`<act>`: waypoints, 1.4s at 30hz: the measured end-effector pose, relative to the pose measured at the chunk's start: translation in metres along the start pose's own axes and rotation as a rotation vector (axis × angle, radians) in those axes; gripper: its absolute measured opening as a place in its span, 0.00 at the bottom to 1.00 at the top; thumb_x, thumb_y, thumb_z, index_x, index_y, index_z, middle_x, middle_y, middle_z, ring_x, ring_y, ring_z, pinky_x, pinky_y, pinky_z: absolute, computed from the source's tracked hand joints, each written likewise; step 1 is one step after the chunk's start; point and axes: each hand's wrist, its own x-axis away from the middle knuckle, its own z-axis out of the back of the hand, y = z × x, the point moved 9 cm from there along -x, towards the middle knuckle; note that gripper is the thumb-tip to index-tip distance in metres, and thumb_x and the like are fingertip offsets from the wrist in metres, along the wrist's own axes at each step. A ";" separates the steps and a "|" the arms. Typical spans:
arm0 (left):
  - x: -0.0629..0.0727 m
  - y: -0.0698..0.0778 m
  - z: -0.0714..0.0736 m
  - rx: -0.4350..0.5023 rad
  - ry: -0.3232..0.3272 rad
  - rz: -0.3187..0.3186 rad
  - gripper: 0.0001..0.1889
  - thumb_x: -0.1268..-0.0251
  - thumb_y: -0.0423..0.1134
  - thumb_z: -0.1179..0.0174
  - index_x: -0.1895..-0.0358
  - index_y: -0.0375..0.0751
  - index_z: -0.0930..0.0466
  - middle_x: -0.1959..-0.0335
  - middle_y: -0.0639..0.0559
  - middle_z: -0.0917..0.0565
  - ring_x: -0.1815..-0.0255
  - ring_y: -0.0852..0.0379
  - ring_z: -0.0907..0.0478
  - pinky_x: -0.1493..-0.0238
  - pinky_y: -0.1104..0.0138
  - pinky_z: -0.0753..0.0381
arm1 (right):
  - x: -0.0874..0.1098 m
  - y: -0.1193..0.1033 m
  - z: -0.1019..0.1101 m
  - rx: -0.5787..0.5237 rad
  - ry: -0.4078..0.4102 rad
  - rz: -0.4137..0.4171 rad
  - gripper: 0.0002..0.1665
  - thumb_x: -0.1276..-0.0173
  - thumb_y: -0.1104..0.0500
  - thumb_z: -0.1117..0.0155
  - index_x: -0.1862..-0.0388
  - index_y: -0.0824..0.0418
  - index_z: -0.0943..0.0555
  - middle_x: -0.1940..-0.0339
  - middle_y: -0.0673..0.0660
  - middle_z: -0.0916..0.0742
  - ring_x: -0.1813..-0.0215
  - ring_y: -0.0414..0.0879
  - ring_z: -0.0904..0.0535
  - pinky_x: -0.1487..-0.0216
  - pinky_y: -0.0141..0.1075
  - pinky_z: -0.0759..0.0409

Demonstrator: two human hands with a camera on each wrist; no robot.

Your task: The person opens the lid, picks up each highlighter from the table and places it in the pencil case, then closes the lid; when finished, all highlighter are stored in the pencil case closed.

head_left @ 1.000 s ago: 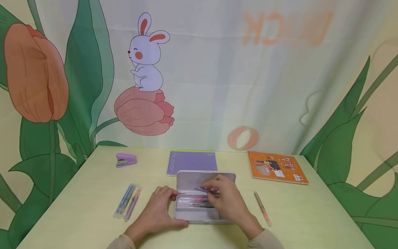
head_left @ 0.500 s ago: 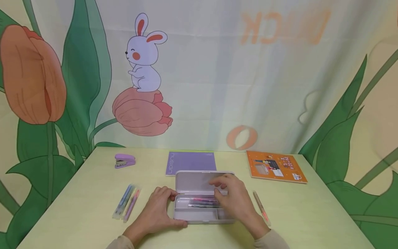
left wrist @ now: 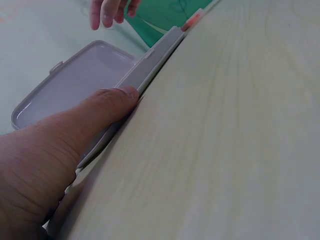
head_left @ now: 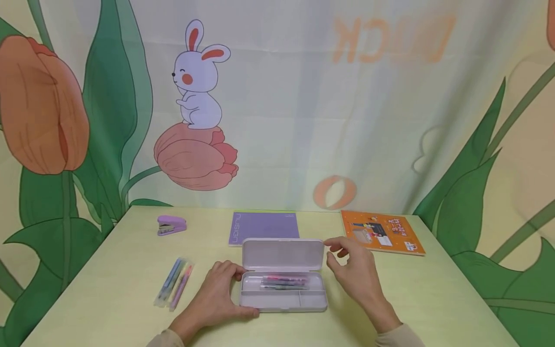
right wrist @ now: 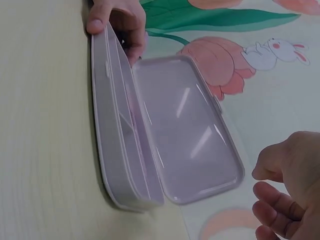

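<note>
A stapler [head_left: 171,225] and notebook [head_left: 264,229] mark a study desk [head_left: 433,299].

Pencil case [head_left: 286,309]: pale lilac-grey, with rounded corners, set flat immediately to the right of the left hand [head_left: 218,291]. The left hand grips the left end, thumb along the near wall and fingers at the far corner. Lid [head_left: 283,256]: raised on the far side, inner face toward the person; its right edge stands just beside the fingertips of the right hand [head_left: 355,274]. Interior: 1 long far compartment [head_left: 251,283] and 2 near compartments, separated by 1 short divider [head_left: 299,299] nearer the right hand. Pens [head_left: 284,283]: grouped lengthwise in the far compartment, between the 2 hands; pink and purple parts visible.
</note>
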 end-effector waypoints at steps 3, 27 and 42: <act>0.000 0.000 0.000 0.003 0.002 0.000 0.53 0.68 0.80 0.16 0.40 0.49 0.17 0.53 0.66 0.22 0.45 0.60 0.29 0.36 0.54 0.23 | 0.001 0.014 0.008 0.014 0.012 -0.044 0.16 0.33 0.68 0.23 0.48 0.56 0.07 0.58 0.51 0.09 0.56 0.49 0.15 0.57 0.37 0.21; 0.000 -0.001 -0.001 0.009 0.001 0.003 0.53 0.68 0.81 0.16 0.39 0.50 0.17 0.53 0.67 0.22 0.45 0.60 0.30 0.36 0.54 0.23 | 0.036 0.099 -0.011 0.188 -0.366 -0.380 0.31 0.35 0.62 0.18 0.34 0.66 0.17 0.57 0.56 0.13 0.55 0.50 0.19 0.52 0.48 0.18; 0.000 0.000 0.001 0.020 0.002 0.002 0.53 0.68 0.80 0.15 0.40 0.49 0.17 0.53 0.67 0.22 0.45 0.60 0.30 0.37 0.54 0.23 | 0.034 0.092 -0.006 0.159 -0.304 -0.327 0.21 0.32 0.69 0.24 0.42 0.58 0.11 0.58 0.55 0.13 0.59 0.47 0.18 0.58 0.43 0.21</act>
